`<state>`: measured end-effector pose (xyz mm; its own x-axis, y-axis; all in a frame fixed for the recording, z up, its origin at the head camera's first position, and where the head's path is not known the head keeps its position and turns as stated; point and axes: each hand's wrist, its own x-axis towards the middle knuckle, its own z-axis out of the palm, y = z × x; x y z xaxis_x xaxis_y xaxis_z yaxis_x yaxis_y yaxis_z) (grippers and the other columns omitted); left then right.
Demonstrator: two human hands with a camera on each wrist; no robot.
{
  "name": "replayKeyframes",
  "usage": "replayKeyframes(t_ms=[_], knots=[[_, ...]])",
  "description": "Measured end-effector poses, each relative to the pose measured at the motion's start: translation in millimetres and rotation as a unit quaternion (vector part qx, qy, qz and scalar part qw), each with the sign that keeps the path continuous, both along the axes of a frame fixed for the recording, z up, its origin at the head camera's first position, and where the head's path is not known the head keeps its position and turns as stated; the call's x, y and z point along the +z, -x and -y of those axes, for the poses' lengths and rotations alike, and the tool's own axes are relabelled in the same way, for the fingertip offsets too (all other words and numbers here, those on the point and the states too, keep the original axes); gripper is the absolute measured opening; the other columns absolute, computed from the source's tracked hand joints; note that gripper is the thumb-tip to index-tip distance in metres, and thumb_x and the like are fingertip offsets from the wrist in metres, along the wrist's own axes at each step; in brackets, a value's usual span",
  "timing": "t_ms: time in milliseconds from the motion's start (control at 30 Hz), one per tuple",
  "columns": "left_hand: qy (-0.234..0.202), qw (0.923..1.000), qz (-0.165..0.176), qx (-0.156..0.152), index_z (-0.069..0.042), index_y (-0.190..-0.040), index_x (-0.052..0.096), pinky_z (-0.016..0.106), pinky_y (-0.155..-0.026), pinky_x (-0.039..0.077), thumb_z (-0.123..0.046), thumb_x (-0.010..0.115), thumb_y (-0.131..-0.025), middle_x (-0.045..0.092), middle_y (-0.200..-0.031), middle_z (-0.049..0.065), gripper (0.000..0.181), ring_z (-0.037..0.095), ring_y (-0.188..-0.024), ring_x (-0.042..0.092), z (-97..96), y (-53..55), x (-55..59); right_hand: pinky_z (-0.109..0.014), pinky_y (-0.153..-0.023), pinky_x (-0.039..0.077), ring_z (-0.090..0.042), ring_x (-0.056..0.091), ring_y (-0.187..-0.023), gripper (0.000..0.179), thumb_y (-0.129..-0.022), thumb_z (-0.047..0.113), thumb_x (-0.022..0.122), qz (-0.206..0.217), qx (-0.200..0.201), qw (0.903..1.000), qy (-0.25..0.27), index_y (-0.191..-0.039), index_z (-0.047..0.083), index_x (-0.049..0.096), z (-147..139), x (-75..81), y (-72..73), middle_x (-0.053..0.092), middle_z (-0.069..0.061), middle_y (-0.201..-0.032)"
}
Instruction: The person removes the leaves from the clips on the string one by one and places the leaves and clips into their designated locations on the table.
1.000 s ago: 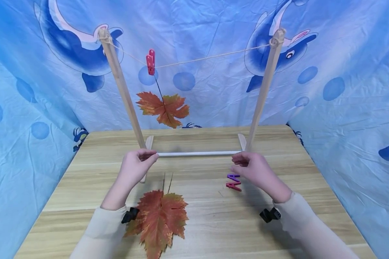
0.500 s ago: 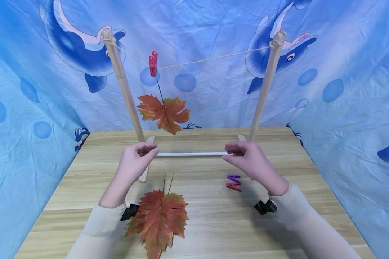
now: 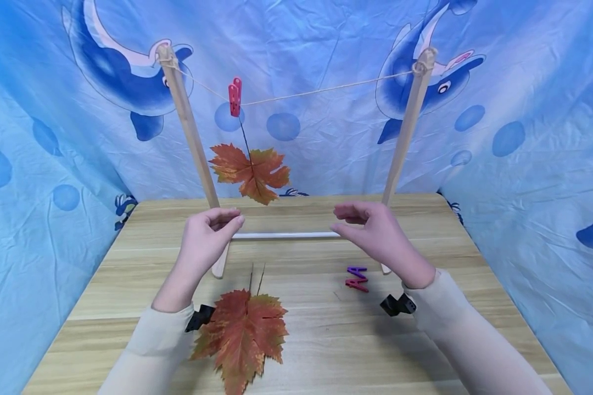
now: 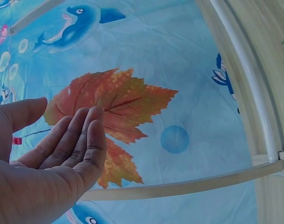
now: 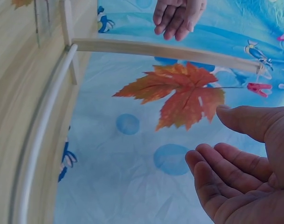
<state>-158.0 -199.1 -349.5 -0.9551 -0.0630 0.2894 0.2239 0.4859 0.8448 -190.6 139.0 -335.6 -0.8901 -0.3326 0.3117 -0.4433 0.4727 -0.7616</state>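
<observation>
My left hand (image 3: 205, 233) hovers in front of the left post's foot, fingers loosely bent. In the left wrist view its palm (image 4: 48, 182) holds nothing. Across from it my right hand (image 3: 378, 233) is raised near the right post, thumb and fingers apart; the right wrist view shows that palm (image 5: 246, 186) bare too. Between the hands runs a white rod (image 3: 286, 235) joining the bases of two wooden posts. From the string (image 3: 326, 89) tied between the posts hangs an orange-red artificial leaf (image 3: 252, 170), its stem clipped by a pink clothespin (image 3: 234, 99).
Red-orange leaves (image 3: 247, 329) lie overlapped on the wooden table (image 3: 316, 351), stems pointing away, beside my left forearm. A purple clothespin (image 3: 357, 269) and a red clothespin (image 3: 357, 284) lie left of my right wrist. A blue dolphin-print cloth (image 3: 296, 49) surrounds the table's back and sides.
Both hands have risen from the rod's ends, and the right hand has shifted inward to the left. The hanging leaf has swung slightly lower in view. The clothespins stay put.
</observation>
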Motion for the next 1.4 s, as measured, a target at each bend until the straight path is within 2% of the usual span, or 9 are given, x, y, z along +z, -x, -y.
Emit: replayKeyframes(t_ms=[267,467,700,1033,1400], knots=[[-0.015,0.9994,-0.032,-0.006,-0.001,-0.117,0.074,0.023,-0.079,0.053,-0.025,0.073,-0.097,0.073,-0.108,0.008,0.031,0.017,-0.096,0.069,-3.4,4.1,6.4,-0.040,-0.090,0.054,-0.021,0.069,-0.101,0.034,-0.089,0.018,0.083,-0.044,0.024,0.9987,0.013,-0.120,0.008,0.073,10,18.8,2.7,0.073,-0.001,-0.110],[-0.026,0.9983,-0.050,-0.009,-0.001,-0.117,0.074,0.024,-0.080,0.052,-0.024,0.073,-0.097,0.073,-0.106,0.008,0.030,0.018,-0.094,0.068,-6.3,6.8,12.2,-0.036,-0.091,0.053,-0.015,0.068,-0.102,0.034,-0.090,0.019,0.081,-0.056,0.032,0.9977,0.021,-0.122,0.008,0.073,17,33.1,4.6,0.073,0.000,-0.112],[-0.042,0.9973,-0.061,0.003,0.000,-0.115,0.074,0.025,-0.081,0.054,-0.023,0.076,-0.095,0.073,-0.106,0.009,0.030,0.018,-0.094,0.068,-11.9,9.3,21.4,-0.036,-0.093,0.052,-0.014,0.067,-0.104,0.034,-0.091,0.020,0.081,-0.080,0.050,0.9949,0.036,-0.122,0.009,0.073,28,48.8,6.2,0.072,-0.001,-0.114],[-0.047,0.9944,-0.094,0.008,-0.001,-0.116,0.075,0.027,-0.082,0.053,-0.025,0.077,-0.094,0.073,-0.105,0.008,0.033,0.017,-0.094,0.068,-18.7,20.7,38.5,-0.029,-0.092,0.051,-0.010,0.067,-0.104,0.035,-0.090,0.020,0.081,-0.116,0.057,0.9911,0.028,-0.122,0.009,0.073,43,68.4,9.5,0.072,0.000,-0.115],[-0.086,0.9888,-0.121,0.013,0.003,-0.117,0.073,0.027,-0.085,0.053,-0.020,0.077,-0.094,0.073,-0.107,0.011,0.033,0.018,-0.097,0.068,-23.0,36.3,53.1,-0.029,-0.093,0.051,-0.010,0.067,-0.104,0.035,-0.090,0.020,0.081,-0.126,0.077,0.9881,0.043,-0.122,0.007,0.073,55,102.8,16.7,0.072,-0.001,-0.116]])
